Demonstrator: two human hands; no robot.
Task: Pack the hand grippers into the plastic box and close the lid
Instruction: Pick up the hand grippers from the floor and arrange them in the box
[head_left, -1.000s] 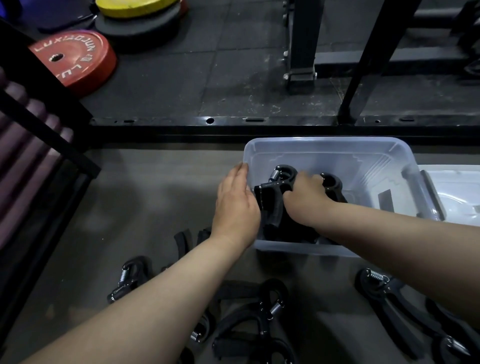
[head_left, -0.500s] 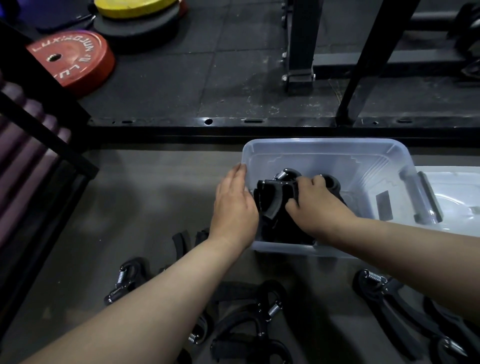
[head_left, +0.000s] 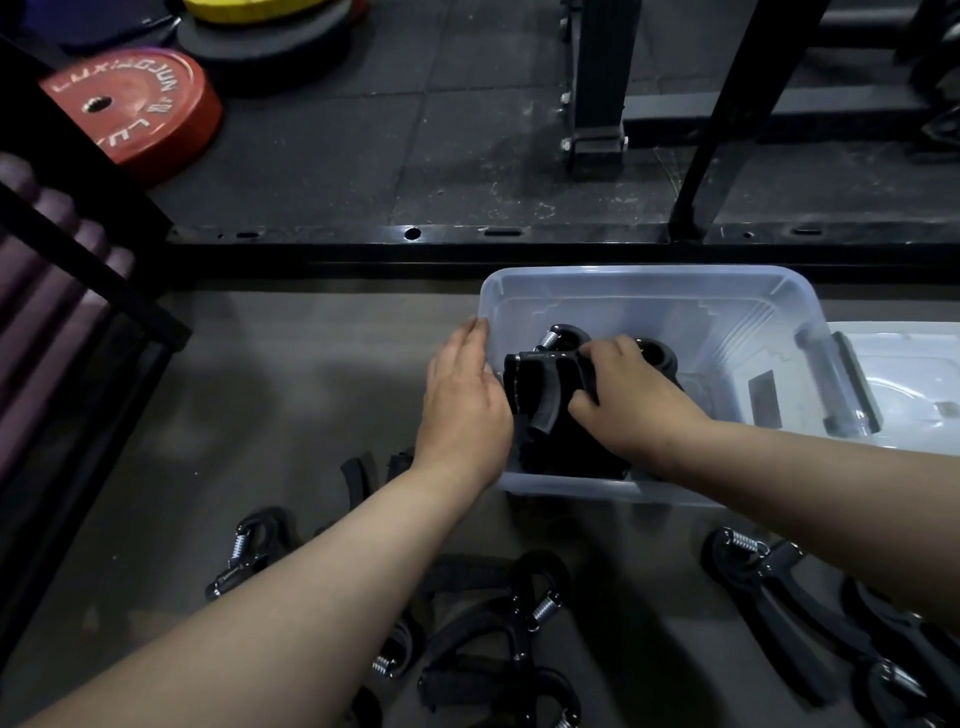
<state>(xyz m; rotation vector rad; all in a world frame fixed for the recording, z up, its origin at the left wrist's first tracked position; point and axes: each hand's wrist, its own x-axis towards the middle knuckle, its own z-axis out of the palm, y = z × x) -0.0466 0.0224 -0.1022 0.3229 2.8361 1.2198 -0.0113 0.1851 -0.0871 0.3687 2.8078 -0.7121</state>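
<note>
We see everything through one wide-angle camera worn on the head, facing forward and steeply down along our own bare forearms. The view is close. The clear rectangular plastic box (head_left: 644, 293) sits just past the middle of the frame, with our left hand (head_left: 462, 410) at its left wall and our right hand (head_left: 634, 400) inside it, gripping a black spring-loaded hand gripper (head_left: 540, 384). Nearest us, at the bottom edge, lie loose black hand grippers (head_left: 543, 608) on the grey floor (head_left: 260, 389). Farthest off, along the top, we catch a red round weight plate (head_left: 130, 104) and black steel rack posts (head_left: 597, 78).
</note>
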